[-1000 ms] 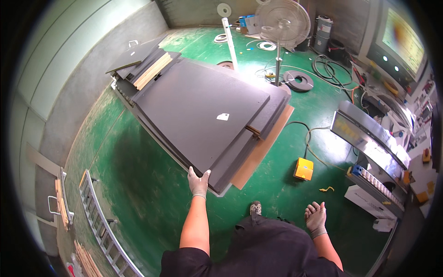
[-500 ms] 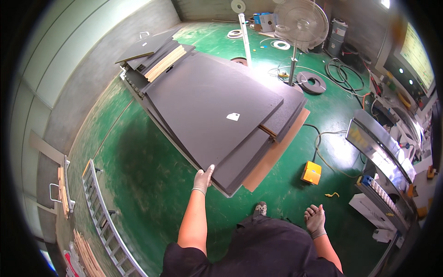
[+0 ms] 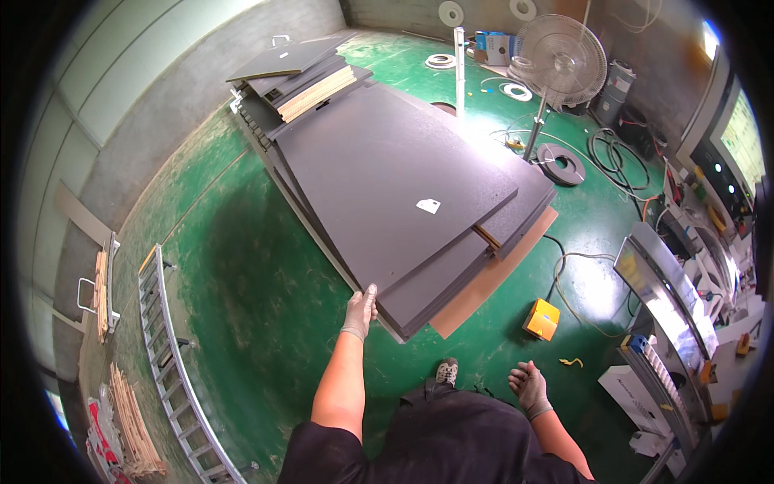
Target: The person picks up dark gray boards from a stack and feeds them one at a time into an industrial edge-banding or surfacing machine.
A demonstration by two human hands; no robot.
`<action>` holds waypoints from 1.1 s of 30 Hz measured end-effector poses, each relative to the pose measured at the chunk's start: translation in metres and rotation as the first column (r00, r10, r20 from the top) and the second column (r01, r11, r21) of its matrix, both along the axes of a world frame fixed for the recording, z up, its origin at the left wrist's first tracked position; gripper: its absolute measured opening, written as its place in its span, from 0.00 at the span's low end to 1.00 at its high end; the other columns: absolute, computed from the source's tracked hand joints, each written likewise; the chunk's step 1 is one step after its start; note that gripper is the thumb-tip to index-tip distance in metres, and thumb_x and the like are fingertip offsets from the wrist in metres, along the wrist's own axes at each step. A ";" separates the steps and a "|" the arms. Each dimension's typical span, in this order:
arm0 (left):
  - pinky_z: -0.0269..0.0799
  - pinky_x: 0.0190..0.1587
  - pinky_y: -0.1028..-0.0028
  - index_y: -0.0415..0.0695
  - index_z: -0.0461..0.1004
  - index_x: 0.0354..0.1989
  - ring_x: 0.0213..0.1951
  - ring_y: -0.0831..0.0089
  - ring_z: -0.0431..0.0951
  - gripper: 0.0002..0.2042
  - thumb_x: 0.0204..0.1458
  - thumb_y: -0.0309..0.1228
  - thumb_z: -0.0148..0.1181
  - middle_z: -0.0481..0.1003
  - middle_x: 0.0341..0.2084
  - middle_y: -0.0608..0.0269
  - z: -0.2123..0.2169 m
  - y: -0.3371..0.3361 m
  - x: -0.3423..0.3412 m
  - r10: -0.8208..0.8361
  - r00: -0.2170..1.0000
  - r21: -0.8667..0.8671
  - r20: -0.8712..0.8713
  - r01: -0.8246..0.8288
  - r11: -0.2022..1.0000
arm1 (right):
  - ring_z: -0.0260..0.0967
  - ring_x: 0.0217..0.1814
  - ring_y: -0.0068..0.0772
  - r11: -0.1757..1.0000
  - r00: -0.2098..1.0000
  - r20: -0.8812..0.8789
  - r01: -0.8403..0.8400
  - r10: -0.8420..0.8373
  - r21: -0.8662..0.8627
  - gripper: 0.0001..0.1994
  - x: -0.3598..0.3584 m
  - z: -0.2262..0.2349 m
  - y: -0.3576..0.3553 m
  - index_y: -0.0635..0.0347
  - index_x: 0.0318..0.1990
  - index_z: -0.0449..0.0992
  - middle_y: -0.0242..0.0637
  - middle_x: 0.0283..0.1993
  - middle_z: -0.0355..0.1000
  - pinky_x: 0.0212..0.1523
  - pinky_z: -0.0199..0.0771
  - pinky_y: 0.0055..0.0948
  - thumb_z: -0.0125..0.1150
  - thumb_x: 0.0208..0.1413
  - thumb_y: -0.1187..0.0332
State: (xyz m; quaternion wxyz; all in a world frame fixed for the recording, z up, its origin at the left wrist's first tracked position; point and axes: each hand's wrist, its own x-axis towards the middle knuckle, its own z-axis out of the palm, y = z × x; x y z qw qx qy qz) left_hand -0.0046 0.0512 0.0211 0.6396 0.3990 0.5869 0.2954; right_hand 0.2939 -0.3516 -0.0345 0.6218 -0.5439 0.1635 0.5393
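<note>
so the big dark gray panel (image 3: pixel 395 169) is lying flat on top of a stack of similar gray boards (image 3: pixel 419 302), right in front of the person and a bit left of the middle. its long axis runs away from the body on a slant, near end toward the lower right, far end toward the upper left (fisheye bends the edges, so don't trust the exact angle). it looks slightly askew to the boards below, which stick out along the near right edge. a white label (image 3: pixel 428 206) sits on its face, nearer the right-hand side.

left hand (image 3: pixel 360 311), gloved, is closed on the panel's near corner, thumb on top. can't really see what the fingers do underneath. right hand (image 3: pixel 530 387), also gloved, hangs well apart from the stack with nothing in it, fingers loosely curled.

around it: light wood strips (image 3: pixel 318 93) on the stack just beyond the panel's far end, a brown sheet (image 3: pixel 500 274) poking out under the right side, a yellow box (image 3: pixel 541 319) on the green floor (image 3: pixel 258 266), and a ladder (image 3: pixel 165 355) off to the left.
</note>
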 end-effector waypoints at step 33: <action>0.76 0.56 0.56 0.38 0.70 0.58 0.52 0.59 0.77 0.21 0.66 0.42 0.53 0.75 0.52 0.57 0.064 -0.159 0.078 0.197 0.879 -0.395 0.433 -0.011 0.919 | 0.78 0.39 0.30 0.953 0.961 0.113 0.226 -0.252 0.204 0.16 0.003 0.148 0.020 0.67 0.48 0.75 0.39 0.42 0.78 0.42 0.83 0.32 0.63 0.63 0.62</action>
